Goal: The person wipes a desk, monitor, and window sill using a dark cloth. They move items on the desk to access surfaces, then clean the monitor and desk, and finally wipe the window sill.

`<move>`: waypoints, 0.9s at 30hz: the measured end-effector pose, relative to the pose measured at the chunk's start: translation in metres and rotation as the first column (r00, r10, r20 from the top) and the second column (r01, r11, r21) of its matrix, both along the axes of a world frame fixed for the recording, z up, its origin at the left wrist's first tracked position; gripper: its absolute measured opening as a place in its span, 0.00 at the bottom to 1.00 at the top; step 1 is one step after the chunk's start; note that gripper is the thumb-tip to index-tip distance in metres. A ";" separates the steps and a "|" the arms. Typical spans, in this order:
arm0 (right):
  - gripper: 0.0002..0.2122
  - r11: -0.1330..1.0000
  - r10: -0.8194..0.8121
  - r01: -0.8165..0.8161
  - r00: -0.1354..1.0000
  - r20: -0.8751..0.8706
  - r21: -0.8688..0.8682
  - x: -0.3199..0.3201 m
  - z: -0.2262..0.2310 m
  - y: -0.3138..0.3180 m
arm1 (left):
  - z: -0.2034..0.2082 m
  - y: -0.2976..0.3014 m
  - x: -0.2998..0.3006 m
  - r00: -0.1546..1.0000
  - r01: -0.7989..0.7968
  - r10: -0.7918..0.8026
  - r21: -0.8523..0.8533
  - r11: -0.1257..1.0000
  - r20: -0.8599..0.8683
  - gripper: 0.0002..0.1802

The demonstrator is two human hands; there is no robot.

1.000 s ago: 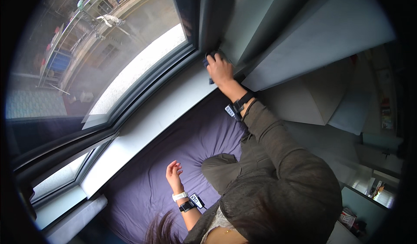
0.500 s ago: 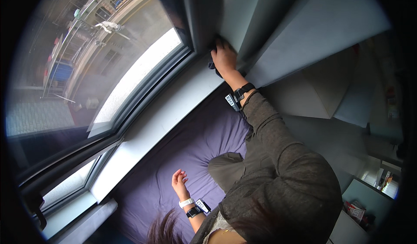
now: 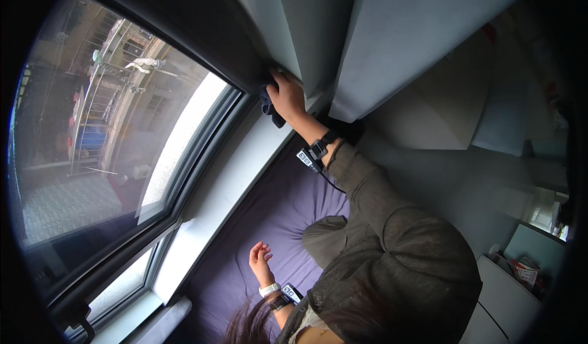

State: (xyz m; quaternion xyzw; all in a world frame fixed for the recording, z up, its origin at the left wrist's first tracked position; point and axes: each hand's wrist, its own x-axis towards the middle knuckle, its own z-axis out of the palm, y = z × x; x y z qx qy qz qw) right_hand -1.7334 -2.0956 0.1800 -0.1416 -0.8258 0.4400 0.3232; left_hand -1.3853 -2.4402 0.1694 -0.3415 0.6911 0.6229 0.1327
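Observation:
My right hand (image 3: 286,99) is stretched far out to the window's inner corner, closed on a dark navy cloth (image 3: 269,107). The cloth bunches under the palm and hangs over the end of the white sill (image 3: 223,172). Its fingertips press against the dark window frame (image 3: 245,50) beside the pale wall. Low over the purple bed sheet (image 3: 236,264), my left hand (image 3: 261,264) is raised with nothing in it, its fingers loosely bent and apart. Each wrist wears a black strap with a small device; a white watch (image 3: 269,289) is also on the left one.
Left of the sill stands the window pane (image 3: 153,130), with railings and a building beyond the glass. A window handle (image 3: 82,319) juts out at the lower left. Pale panels (image 3: 410,38) rise close to my right arm. Shelves with small items (image 3: 523,270) are at the lower right.
My right hand with the cloth has shifted a little left and down along the frame's corner, showing more of the cloth. The view has turned slightly; my left hand stays much the same.

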 end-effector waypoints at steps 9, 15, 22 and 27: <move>0.18 0.984 0.131 -0.102 0.971 0.202 -0.146 -0.020 0.002 0.006 | 0.000 0.004 -0.006 0.998 0.061 -0.061 0.017 0.998 0.015 0.12; 0.17 0.997 0.057 -0.046 0.985 0.165 -0.069 0.005 0.005 0.009 | 0.004 0.011 -0.012 0.998 0.061 -0.061 0.016 0.998 -0.016 0.13; 0.18 0.978 0.133 -0.109 0.983 0.129 -0.175 -0.011 -0.004 0.007 | 0.001 0.003 0.000 0.998 0.056 -0.055 -0.024 0.998 0.033 0.13; 0.17 0.997 0.015 -0.009 0.997 0.079 -0.082 0.008 -0.022 0.002 | 0.000 0.004 -0.006 0.997 0.074 -0.074 -0.019 0.997 0.010 0.13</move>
